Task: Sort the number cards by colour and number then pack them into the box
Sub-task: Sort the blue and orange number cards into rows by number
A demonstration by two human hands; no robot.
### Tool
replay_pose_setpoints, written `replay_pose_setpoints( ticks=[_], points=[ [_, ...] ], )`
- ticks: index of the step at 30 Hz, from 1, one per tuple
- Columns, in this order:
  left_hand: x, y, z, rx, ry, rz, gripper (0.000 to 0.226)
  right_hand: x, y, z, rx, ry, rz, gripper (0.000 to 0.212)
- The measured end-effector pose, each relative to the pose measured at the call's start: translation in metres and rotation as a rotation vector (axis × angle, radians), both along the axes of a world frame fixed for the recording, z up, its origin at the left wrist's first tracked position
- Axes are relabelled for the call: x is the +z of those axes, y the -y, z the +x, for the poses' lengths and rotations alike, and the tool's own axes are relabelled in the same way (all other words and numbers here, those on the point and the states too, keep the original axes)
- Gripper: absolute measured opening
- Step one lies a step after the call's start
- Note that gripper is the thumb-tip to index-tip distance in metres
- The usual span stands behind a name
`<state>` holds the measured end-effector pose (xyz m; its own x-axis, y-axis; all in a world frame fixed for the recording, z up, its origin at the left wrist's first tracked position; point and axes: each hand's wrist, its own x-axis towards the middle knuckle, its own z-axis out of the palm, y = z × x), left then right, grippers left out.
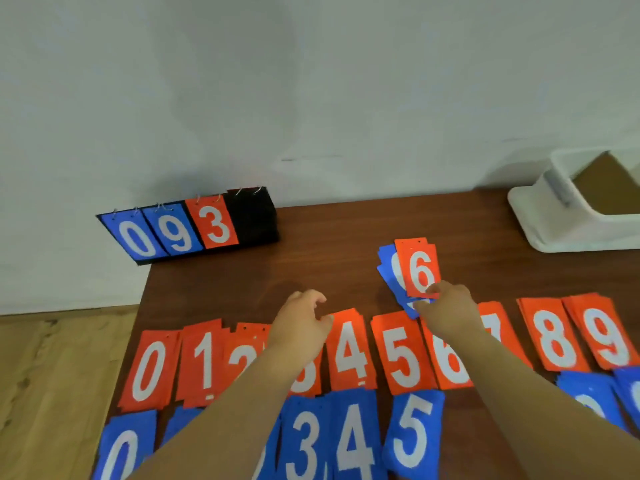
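Note:
A row of red number card piles runs across the brown table, from the red 0 to the red 9. Below it lie blue piles, among them the blue 3, blue 4 and blue 5. Behind the rows sits a small mixed pile with a red 6 card on top of blue cards. My right hand pinches the lower edge of that red 6. With relaxed fingers, my left hand hovers over the red 3 pile and holds nothing.
A black flip scoreboard showing 0, 9, 3 stands at the table's back left corner against the wall. A white box with a brown inside sits at the back right. The table's left edge drops to a wooden floor.

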<state>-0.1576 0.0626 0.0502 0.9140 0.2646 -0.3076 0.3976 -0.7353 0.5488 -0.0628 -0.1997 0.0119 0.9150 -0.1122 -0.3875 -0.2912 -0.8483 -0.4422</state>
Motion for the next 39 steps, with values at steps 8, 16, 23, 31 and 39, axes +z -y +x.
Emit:
replay_pose_setpoints(
  ticks=[8,16,23,31,39],
  points=[
    [-0.023,0.089,0.061,0.102,-0.105,0.019,0.045,-0.040,0.016,0.078,0.001,-0.047,-0.035,0.070],
    [-0.059,0.165,0.139,0.383,-0.153,-0.065,0.086,-0.051,0.076,0.108,-0.034,-0.037,0.182,0.057],
    [-0.076,0.228,0.191,0.502,-0.158,-0.116,0.086,-0.055,0.114,0.126,-0.077,-0.073,0.209,0.063],
    [-0.076,0.241,0.200,0.649,-0.036,-0.406,0.068,-0.058,0.123,0.128,-0.093,-0.088,0.215,0.065],
    [-0.074,0.213,0.190,0.698,0.037,-0.296,0.055,-0.056,0.123,0.128,-0.120,-0.042,0.201,0.054]
  ],
)
